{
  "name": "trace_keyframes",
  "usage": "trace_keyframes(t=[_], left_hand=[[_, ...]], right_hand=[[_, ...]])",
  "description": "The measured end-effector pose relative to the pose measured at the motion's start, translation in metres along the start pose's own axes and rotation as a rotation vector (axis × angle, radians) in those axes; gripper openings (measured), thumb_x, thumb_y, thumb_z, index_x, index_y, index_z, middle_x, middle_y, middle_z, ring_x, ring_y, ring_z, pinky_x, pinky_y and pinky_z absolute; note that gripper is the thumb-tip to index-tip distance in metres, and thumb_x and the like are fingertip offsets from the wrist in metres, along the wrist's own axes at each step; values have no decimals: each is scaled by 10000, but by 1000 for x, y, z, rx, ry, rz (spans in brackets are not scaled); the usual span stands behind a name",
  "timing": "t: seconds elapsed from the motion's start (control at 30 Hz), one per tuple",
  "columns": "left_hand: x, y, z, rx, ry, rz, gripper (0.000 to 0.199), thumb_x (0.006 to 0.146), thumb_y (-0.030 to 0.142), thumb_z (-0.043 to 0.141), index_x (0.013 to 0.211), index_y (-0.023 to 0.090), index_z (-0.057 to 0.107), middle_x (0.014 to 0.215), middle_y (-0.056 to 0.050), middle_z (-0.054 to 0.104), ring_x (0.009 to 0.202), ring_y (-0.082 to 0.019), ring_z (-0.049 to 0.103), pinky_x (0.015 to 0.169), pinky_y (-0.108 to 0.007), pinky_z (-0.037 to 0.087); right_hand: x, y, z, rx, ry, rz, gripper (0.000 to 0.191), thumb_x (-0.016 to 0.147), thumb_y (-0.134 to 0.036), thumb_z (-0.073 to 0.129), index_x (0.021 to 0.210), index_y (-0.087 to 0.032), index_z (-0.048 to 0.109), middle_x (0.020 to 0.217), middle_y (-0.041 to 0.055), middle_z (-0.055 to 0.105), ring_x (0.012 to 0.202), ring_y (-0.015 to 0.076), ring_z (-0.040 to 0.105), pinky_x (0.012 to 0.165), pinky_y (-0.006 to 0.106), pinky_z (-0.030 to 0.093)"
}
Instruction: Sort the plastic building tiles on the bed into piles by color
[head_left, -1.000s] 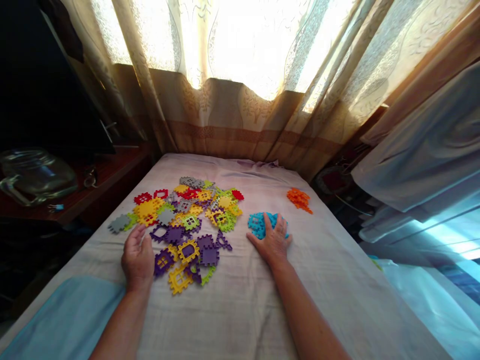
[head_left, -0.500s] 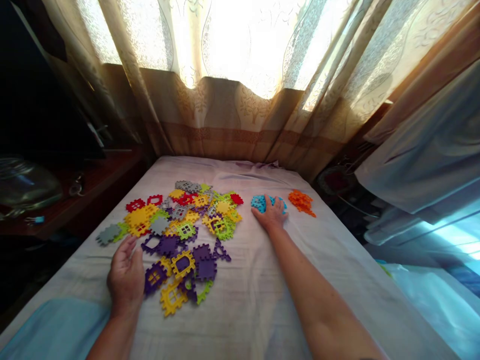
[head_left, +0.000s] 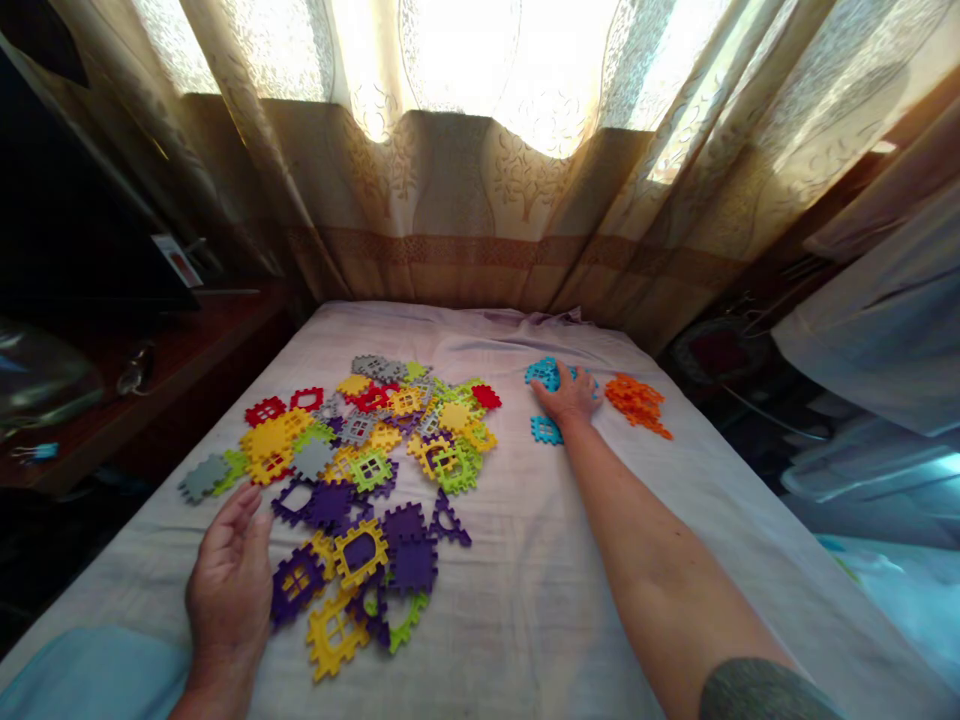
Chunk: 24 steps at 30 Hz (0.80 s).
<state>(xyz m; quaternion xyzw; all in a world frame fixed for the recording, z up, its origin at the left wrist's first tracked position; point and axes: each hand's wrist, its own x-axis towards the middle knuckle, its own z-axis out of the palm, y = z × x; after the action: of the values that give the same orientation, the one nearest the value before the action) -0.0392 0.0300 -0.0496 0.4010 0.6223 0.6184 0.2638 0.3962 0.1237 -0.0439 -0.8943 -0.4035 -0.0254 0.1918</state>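
Observation:
My right hand (head_left: 571, 392) lies with spread fingers over a small pile of blue interlocking plastic tiles (head_left: 543, 373), partly covering it. One separate blue tile (head_left: 545, 430) lies just nearer to me, beside my wrist. Left of centre spreads a large mixed heap of toothed tiles, among them a yellow tile (head_left: 271, 440), a purple tile (head_left: 413, 565) and a red tile (head_left: 486, 397). My left hand (head_left: 231, 570) rests at the near left edge of this heap, holding nothing, its fingers loosely extended near a purple window tile (head_left: 296, 583).
An orange tile pile (head_left: 636, 404) sits right of my right hand. The tiles lie on a pale bedsheet (head_left: 495, 620). Behind it hangs a patterned curtain (head_left: 457, 220). A dark wooden shelf (head_left: 225, 320) stands left, and hanging cloth (head_left: 885, 310) is at the right.
My right hand has shifted slightly away from me over the blue pile, and a separate blue tile now shows below it. The view has shifted a little. My left hand stays by the heap.

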Motion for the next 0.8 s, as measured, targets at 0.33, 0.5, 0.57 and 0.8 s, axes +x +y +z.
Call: trace_keyframes(t=[0.33, 0.5, 0.57, 0.8], left_hand=[[0, -4, -2, 32, -18, 45, 409, 791, 396, 626, 1154, 207, 616, 1271, -70, 651, 1253, -274, 572, 1143, -466, 415], [0, -4, -3, 32, -23, 28, 432, 783, 391, 630, 1171, 203, 610, 1284, -80, 641, 1269, -278, 558, 1151, -467, 397], [-1, -3, -3, 35, -22, 22, 434, 782, 389, 634, 1172, 200, 613, 1278, -84, 644, 1266, -277, 560, 1147, -465, 401], [0, -5, -3, 45, -33, 54, 386, 805, 379, 613, 1148, 203, 616, 1324, -93, 624, 1261, -261, 568, 1142, -446, 405]], right_hand=[[-49, 42, -7, -163, -45, -543, 814, 813, -637, 590, 1501, -252, 387, 1615, 152, 234, 1455, 373, 188, 1128, 625, 129], [-17, 32, -1, -191, -50, -490, 701, 885, -582, 516, 1481, -227, 420, 1587, 167, 296, 1431, 353, 243, 1119, 603, 159], [-6, 26, 5, -177, -22, -438, 652, 905, -551, 496, 1462, -214, 449, 1557, 169, 348, 1403, 348, 282, 1110, 592, 185], [-10, 20, 8, -106, 160, -389, 494, 958, -419, 437, 1362, -164, 562, 1479, 167, 470, 1361, 316, 339, 1120, 543, 207]])
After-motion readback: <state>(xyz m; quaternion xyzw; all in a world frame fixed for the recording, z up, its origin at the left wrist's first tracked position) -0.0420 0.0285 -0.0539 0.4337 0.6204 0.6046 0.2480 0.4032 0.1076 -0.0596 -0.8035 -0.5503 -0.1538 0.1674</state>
